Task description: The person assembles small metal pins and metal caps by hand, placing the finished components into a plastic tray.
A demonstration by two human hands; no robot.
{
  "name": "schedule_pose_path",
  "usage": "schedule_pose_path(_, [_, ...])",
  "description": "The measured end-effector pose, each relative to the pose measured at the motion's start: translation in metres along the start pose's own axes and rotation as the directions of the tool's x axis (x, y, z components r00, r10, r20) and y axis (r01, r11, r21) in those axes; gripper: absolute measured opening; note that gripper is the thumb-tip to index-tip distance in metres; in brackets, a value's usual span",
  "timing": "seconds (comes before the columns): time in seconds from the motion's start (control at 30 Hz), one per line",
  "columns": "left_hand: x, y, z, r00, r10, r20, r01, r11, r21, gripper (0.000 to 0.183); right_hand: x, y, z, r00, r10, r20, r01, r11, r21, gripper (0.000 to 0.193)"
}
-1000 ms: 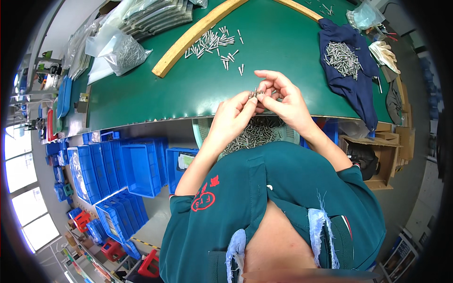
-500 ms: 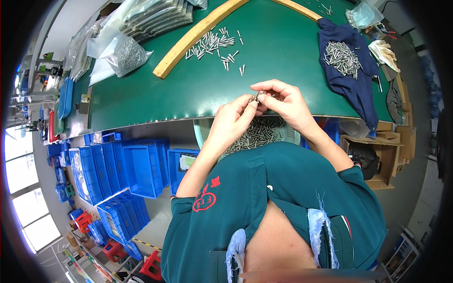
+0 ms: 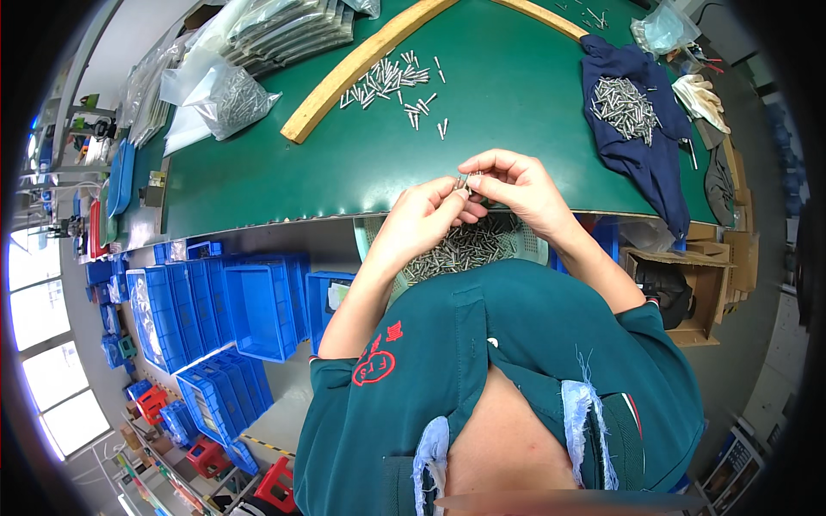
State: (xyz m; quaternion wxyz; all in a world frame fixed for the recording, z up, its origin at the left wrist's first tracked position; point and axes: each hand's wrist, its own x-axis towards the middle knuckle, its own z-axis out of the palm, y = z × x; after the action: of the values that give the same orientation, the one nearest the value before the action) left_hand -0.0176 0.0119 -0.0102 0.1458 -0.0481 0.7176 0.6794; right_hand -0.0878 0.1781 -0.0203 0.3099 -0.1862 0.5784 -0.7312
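My left hand and my right hand meet over the near edge of the green table. Both are closed, with thumbs and fingertips pinching small metal pins; how many each holds is hard to make out. Below them, against my body, a pale green basket is filled with many similar metal pins. Farther off on the tabletop lies a loose heap of pins, with a few strays nearer me. More pins are piled on a dark blue cloth to the right.
Wooden strips border the far work area. A clear bag of pins and stacked plastic packets sit at the left. White gloves lie beyond the cloth. Blue crates stand below left, an open cardboard box below right.
My fingers have shifted slightly around the pins, and my left hand has tilted a little. The heaps, cloth and basket look the same.
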Motion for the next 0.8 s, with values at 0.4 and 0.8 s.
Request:
schedule_pose_path(0.4, [-0.001, 0.014, -0.015, 0.99, -0.019, 0.14, 0.013, 0.999, 0.05, 0.032, 0.004, 0.012, -0.01, 0.928, 0.326, 0.181, -0.37, 0.753, 0.544, 0.017])
schedule_pose_path(0.8, [0.009, 0.004, -0.046, 0.966, 0.1, -0.237, -0.052, 0.979, 0.197, 0.025, -0.01, 0.011, 0.001, 0.936, 0.258, 0.24, -0.229, 0.963, -0.143, 0.018])
